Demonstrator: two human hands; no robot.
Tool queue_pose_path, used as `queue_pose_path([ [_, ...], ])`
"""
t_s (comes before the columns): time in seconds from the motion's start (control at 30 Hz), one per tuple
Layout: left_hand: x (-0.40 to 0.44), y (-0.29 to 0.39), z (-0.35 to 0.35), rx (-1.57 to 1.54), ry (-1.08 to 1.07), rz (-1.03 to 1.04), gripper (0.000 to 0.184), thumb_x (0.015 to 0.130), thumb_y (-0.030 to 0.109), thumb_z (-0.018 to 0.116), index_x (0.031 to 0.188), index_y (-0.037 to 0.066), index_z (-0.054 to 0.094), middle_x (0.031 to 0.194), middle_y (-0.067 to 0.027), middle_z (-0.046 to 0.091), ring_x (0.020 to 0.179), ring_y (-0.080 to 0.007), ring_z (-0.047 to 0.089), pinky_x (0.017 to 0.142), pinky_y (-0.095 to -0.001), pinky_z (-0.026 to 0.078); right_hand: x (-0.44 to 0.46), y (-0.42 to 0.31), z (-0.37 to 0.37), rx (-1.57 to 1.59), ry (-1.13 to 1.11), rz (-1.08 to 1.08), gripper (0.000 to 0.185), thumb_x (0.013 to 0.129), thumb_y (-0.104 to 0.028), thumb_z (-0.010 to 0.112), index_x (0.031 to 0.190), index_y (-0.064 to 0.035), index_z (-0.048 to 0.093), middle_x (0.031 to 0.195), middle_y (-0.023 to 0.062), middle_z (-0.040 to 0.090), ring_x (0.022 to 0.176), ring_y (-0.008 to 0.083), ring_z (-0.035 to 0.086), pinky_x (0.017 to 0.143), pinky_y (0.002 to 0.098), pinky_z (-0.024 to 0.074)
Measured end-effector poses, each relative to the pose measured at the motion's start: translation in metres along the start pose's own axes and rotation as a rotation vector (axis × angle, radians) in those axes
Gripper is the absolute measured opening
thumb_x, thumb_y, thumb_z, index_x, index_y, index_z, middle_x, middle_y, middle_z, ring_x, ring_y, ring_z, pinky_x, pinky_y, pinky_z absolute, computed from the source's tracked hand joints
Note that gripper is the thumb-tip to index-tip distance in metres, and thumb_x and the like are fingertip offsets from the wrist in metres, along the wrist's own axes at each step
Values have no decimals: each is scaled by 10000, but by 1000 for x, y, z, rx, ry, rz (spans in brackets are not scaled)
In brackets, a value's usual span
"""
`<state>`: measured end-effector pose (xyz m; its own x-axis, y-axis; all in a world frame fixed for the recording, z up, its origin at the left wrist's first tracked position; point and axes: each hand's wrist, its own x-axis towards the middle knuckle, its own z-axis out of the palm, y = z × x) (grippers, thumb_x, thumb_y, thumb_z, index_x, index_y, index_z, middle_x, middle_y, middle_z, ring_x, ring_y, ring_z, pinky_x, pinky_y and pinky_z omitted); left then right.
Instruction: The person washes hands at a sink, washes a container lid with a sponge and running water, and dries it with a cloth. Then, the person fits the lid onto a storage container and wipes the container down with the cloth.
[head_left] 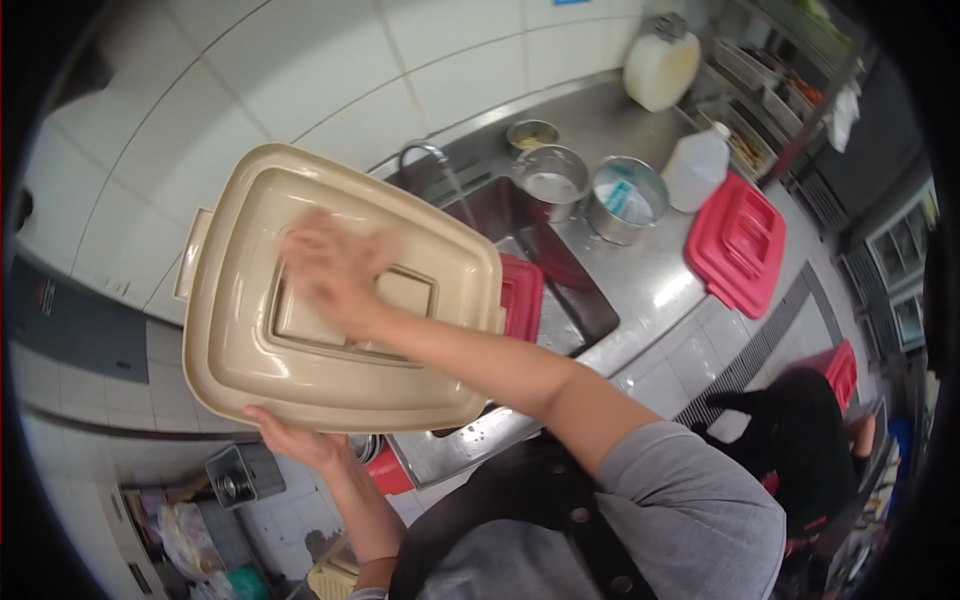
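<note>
A large beige plastic lid (240,330) is tilted up over the left part of the sink, its raised rectangular middle facing me. My left hand (298,440) grips the lid's lower edge, with the fingers mostly hidden. Against the middle of the lid lies my right hand (335,270), smeared by motion, so I cannot make out its fingers or anything under them. Behind the lid, a red lid (522,298) shows partly in the metal sink (595,325). Water runs from the curved faucet (425,148).
Along the steel counter stand a small bowl (532,133), two metal pots (552,180), a translucent jug (697,168) and a yellowish container (662,70). Another red lid (738,245) lies at the counter's right end. A person in black (800,440) bends at the right.
</note>
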<state>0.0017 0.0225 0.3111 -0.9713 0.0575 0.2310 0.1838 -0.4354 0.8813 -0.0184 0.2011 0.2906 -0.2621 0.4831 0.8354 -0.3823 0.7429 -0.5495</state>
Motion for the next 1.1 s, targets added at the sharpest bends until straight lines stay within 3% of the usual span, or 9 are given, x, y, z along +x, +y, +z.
queue_pose_path([
  [0.27,-1,11,11,180,98,41,678,981,483,482,1310,-109,446,1289,-224,518,1096,-287,584,906,-415,530,-39,40,-63,-65,-246,57,279,805,-134,638,1081,-104,653,1323,127,477,1221,340,450,1063,552,232],
  [0.33,3,12,10,159,105,52,676,979,483,483,1325,-97,441,1296,-214,518,1113,-291,575,916,-425,529,-92,45,-96,-138,-197,115,236,801,-78,615,1036,-70,642,1245,146,496,1183,325,471,1046,526,264],
  [0.4,7,9,6,20,49,16,674,978,481,485,1324,-96,441,1300,-202,519,1107,-294,579,912,-421,536,-141,49,-97,238,-181,381,235,756,-83,638,990,-72,630,1190,140,502,1193,347,456,1017,577,273],
  [0.47,9,4,10,87,103,24,650,973,467,504,1285,-102,477,1278,-195,538,1072,-297,596,903,-423,544,-158,23,-87,313,-303,145,317,717,-82,674,1019,-43,587,1104,151,492,1118,352,482,991,527,347],
  [0.57,6,3,29,173,287,108,545,970,410,547,1162,-101,558,1194,-203,585,1022,-283,615,878,-428,553,-137,-64,-89,113,-393,212,431,668,-79,711,1052,-20,524,1100,161,482,1068,361,501,945,482,417],
  [0.73,-14,13,45,116,317,150,484,950,374,604,1137,-73,587,1145,-176,614,990,-242,613,832,-387,547,-137,-61,-99,63,-534,442,494,654,-67,703,1093,-24,482,1126,196,472,1056,370,525,838,492,458],
  [0.87,-11,15,15,-102,-10,261,583,955,360,598,1341,-51,451,1178,-187,611,1015,-258,632,862,-383,533,-109,-67,-138,35,-644,227,463,667,6,661,1103,-37,513,1141,167,521,1073,370,554,837,475,479],
  [0.93,-11,39,25,-179,-433,214,646,981,406,519,1464,30,314,1185,-209,609,984,-271,654,888,-369,526,-67,-60,-175,271,-672,204,475,652,20,662,1113,-12,552,1145,144,573,1129,334,558,891,446,478],
  [1.1,77,2,-16,444,-52,154,743,970,578,394,1517,104,227,1481,-174,393,1363,-309,388,1076,-457,371,20,-43,-254,452,-944,605,526,739,-48,788,1220,18,586,1130,84,652,1043,143,594,946,299,448],
])
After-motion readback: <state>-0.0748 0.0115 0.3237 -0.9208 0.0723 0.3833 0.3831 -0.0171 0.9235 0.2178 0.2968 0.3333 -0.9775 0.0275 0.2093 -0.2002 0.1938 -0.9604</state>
